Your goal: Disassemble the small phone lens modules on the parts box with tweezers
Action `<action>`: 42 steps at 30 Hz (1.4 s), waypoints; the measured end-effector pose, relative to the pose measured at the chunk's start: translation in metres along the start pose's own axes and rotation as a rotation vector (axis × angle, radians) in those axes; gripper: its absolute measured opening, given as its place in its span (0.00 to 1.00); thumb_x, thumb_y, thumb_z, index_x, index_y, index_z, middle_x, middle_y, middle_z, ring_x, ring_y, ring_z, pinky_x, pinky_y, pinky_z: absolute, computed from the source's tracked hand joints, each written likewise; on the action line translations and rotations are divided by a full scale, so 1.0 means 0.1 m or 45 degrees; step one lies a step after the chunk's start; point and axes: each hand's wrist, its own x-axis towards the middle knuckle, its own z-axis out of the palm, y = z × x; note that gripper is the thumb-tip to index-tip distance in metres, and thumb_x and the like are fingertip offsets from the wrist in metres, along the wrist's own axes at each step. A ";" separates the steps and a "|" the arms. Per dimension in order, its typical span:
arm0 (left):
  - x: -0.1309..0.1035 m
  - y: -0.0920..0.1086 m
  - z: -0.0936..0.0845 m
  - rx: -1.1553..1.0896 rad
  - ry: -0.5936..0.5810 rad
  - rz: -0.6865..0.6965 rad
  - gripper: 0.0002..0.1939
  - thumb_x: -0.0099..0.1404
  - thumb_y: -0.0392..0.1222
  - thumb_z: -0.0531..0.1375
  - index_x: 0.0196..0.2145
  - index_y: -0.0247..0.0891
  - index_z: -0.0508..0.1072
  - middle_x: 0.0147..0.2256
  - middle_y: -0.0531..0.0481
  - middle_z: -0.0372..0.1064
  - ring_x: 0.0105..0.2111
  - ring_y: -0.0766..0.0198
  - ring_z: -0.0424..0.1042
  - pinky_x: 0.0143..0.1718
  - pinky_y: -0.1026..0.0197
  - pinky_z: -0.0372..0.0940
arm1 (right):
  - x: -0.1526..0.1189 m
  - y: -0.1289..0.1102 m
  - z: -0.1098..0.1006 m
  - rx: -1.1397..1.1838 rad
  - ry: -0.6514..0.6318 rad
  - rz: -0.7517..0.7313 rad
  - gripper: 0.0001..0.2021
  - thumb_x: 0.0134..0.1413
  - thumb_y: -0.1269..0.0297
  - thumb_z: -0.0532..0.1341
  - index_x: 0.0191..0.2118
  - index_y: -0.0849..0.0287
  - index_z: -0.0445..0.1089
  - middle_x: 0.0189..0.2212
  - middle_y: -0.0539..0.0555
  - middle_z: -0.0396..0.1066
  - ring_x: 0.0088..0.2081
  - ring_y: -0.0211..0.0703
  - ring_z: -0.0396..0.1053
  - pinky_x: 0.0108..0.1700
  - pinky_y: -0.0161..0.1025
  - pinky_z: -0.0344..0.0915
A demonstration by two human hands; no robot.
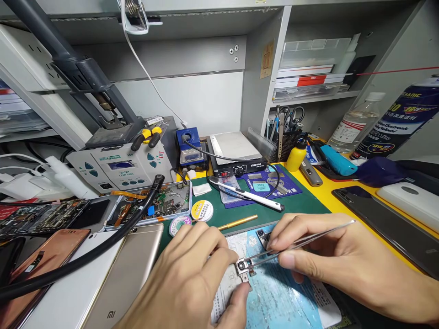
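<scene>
My right hand is closed round a pair of metal tweezers, whose tips point left and touch a small camera module. The module has a round black lens and metal brackets. Beside it, my left hand has its thumb and forefinger curled round the module's left side and lower edge, pinching it. Below lies a blue and white work surface with printed text. Another dark part with a lens rests just behind the tweezers, partly covered by my right fingers.
Several phones, including a gold one, lie at the left under a thick black hose. Behind stand a rework station and a heating plate. A white pen-like tool and gold rod lie ahead; a black phone is right.
</scene>
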 end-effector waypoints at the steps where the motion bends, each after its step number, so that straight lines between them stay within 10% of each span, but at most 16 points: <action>1: -0.01 0.00 0.00 0.000 0.001 -0.002 0.07 0.63 0.44 0.63 0.38 0.42 0.78 0.34 0.46 0.72 0.40 0.53 0.74 0.48 0.50 0.73 | 0.00 0.00 0.00 -0.005 0.001 -0.001 0.05 0.57 0.56 0.71 0.35 0.48 0.82 0.36 0.52 0.79 0.37 0.46 0.76 0.32 0.34 0.71; 42: -0.09 -0.04 0.02 -0.145 -0.087 -0.036 0.05 0.65 0.39 0.62 0.40 0.43 0.76 0.36 0.50 0.71 0.38 0.55 0.69 0.44 0.48 0.64 | 0.02 -0.03 0.01 0.092 -0.012 0.049 0.05 0.55 0.59 0.72 0.35 0.53 0.82 0.36 0.54 0.79 0.38 0.47 0.77 0.34 0.35 0.73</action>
